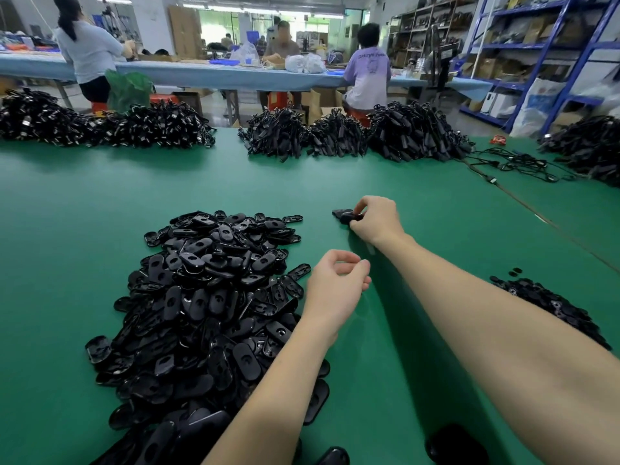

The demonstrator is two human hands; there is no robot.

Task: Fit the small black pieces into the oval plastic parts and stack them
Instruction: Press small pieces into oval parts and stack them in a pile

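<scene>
Reaching out over the green table mat (100, 203), the right hand (377, 220) sits at a small stack of black oval plastic parts (345, 215) lying on the mat, fingers curled down over the stack's right end, thumb and fingertips pinched on it. Stack pokes out to the left of the hand, resting on the table. The left hand (335, 283) hovers nearer the body, loosely curled, thumb tip touching index fingertip; cannot tell if a small piece is pinched there, nothing visible in it. Just left of the left hand, touching distance, a big loose heap of glossy black oval plastic shells with holes (208, 303), spreading from mid-table down to the bottom edge. Under the right forearm, on its far right side, a flatter pile of small black pieces (550, 303), partly hidden by the arm. Far edge of the table: bundles of black cables (335, 135) in several mounds. Behind, people seated at a long blue-covered bench (208, 73), blue metal shelving (550, 45) on the right.
</scene>
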